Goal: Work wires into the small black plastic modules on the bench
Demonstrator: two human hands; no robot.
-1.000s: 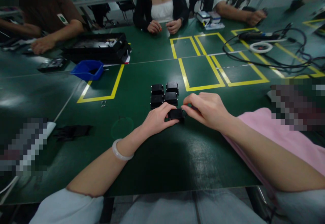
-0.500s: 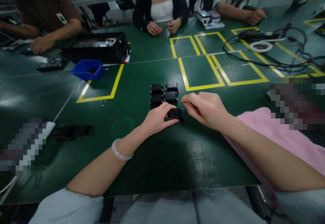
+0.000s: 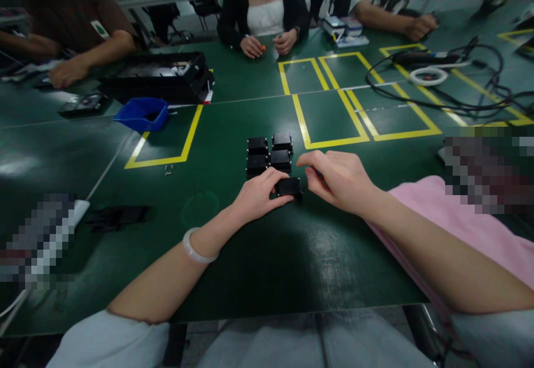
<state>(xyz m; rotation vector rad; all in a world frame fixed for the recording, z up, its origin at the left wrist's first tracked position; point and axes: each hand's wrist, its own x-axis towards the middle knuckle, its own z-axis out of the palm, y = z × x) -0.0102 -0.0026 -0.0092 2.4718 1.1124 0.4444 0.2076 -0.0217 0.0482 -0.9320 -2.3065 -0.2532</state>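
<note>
My left hand grips a small black box-shaped part with shiny points at its corners, thumb along the near side and fingers at the far side. Just right of that part, my right hand has its fingers curled in and closed. Whatever its fingertips hold, if anything, is hidden or too small to name. Beyond my left hand, several similar black parts stand close together in two rows on the green table.
Several small metal pieces lie to the left, near a blue bin. Behind the bin is a black tray. Cables and a white ring lie at right, pink cloth beneath my right arm. Three people sit opposite.
The thumb and fingers of my right hand have shifted very slightly beside the black part. My left hand keeps its grip in the same place.
</note>
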